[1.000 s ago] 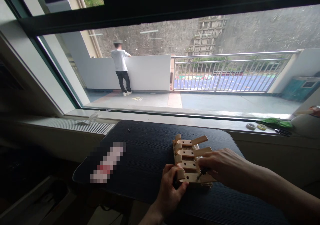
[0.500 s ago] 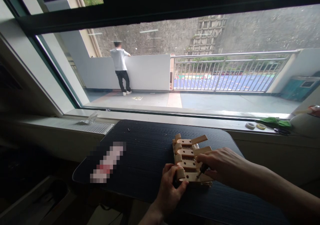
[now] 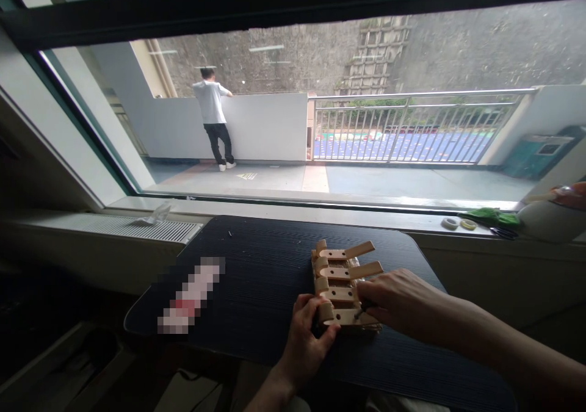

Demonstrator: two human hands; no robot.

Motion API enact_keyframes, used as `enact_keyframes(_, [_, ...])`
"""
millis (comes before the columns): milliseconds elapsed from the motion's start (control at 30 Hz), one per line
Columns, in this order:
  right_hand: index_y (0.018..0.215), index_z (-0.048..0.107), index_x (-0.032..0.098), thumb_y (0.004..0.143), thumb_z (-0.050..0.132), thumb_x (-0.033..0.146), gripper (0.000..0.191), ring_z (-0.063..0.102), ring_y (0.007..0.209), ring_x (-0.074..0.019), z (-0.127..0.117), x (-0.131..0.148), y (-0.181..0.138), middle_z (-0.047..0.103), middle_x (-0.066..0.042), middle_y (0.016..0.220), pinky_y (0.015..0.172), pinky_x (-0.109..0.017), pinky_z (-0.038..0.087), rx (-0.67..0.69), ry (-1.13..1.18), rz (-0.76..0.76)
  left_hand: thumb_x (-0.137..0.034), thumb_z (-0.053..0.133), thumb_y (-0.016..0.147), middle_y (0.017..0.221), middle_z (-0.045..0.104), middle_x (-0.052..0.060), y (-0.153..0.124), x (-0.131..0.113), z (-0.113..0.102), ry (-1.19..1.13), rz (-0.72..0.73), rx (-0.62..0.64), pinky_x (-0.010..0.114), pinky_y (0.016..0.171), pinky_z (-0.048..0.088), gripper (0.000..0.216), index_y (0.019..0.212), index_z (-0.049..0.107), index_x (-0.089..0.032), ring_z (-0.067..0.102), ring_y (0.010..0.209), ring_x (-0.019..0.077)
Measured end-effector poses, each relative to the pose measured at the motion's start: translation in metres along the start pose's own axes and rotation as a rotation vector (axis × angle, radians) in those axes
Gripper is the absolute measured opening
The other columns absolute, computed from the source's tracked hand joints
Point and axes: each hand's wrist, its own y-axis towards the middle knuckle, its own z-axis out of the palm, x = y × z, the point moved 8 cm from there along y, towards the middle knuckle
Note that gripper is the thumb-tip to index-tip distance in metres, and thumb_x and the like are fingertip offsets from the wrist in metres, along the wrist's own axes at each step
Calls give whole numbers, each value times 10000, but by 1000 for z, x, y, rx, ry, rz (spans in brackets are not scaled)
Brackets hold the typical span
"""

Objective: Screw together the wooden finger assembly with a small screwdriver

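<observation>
A small wooden assembly [image 3: 341,278] of several parallel slats with holes lies on a dark table [image 3: 256,278] in front of a window. My left hand [image 3: 307,336] grips its near left corner, fingers curled round the end of the nearest slat. My right hand [image 3: 405,302] rests over the assembly's right side, closed on a small dark tool [image 3: 364,310] whose tip touches the nearest slat.
A blurred-out pink and white object [image 3: 190,296] lies on the table's left part. On the windowsill [image 3: 320,212] sit tape rolls [image 3: 459,223] and something green [image 3: 494,216]. A radiator grille [image 3: 132,227] is at left. Outside, a person [image 3: 213,116] stands on a balcony.
The view has shifted slightly, so everything sits a little lower left. My hands stay on the wooden assembly in the same grip.
</observation>
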Motion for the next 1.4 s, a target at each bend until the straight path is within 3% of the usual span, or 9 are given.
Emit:
enact_keyframes(200, [1059,557,225,729,529,132,344,632,784,-201,-10,-1,-5,674,-44,866,582,-258,338,-85,48,-33,-195,621,755,1052,526,72,0,0,0,-8,-11,-1,372,911,463,332,1074,528,-204,520,1021,209])
enact_keyframes(367, [819,605,206,747,481,109,173,618,730,-176,-12,1,-2,667,-27,810,560,-251,306,-35,50,-37,-200,623,755,1032,534,71,1,-1,1,-4,-26,13,374,902,464,299,1043,545,-203,525,1014,216])
enact_keyframes(533, [791,603,202,783,489,171,118,582,637,-150,-6,-2,0,639,-11,712,524,-252,255,-53,47,-26,-206,618,760,1061,544,80,-1,-4,0,26,-4,29,403,914,444,426,1164,481,-214,518,1026,225])
enact_keyframes(633, [806,592,205,798,486,198,107,586,659,-156,-3,-5,-3,642,-12,729,535,-253,269,-73,64,-24,-236,641,748,1147,529,96,-1,-28,-10,145,104,30,425,937,411,615,1296,362,-217,485,1078,244])
enact_keyframes(733, [819,588,205,810,478,217,111,590,678,-165,-3,-6,-7,647,-20,763,552,-258,291,-78,65,-16,-244,598,788,1163,544,86,7,-71,-21,295,272,21,446,991,332,448,1214,460,-228,466,1108,251])
enact_keyframes(900, [818,580,201,846,430,212,153,581,686,-153,-10,2,-12,639,-25,797,562,-250,314,-108,107,-54,-265,661,712,930,630,44,30,-105,10,404,342,357,445,956,345,258,962,605,-234,550,936,245])
enact_keyframes(1000, [806,586,194,857,430,231,168,582,692,-155,-8,1,-14,636,-28,781,583,-248,336,-110,96,-62,-243,725,604,890,637,70,39,-99,35,621,373,457,484,972,309,267,854,638,-216,549,922,280])
enact_keyframes(1100, [820,602,196,851,455,241,157,590,709,-162,-6,-2,-17,644,-30,782,599,-250,347,-108,75,-51,-197,672,643,849,655,80,46,-89,50,738,392,513,481,952,315,184,827,660,-203,555,909,281])
enact_keyframes(1400, [772,631,169,836,470,202,176,573,685,-143,-14,10,-10,647,-38,744,579,-225,329,-42,78,-96,-317,665,717,780,670,52,50,-81,45,577,438,522,455,915,330,95,733,705,-233,569,898,262])
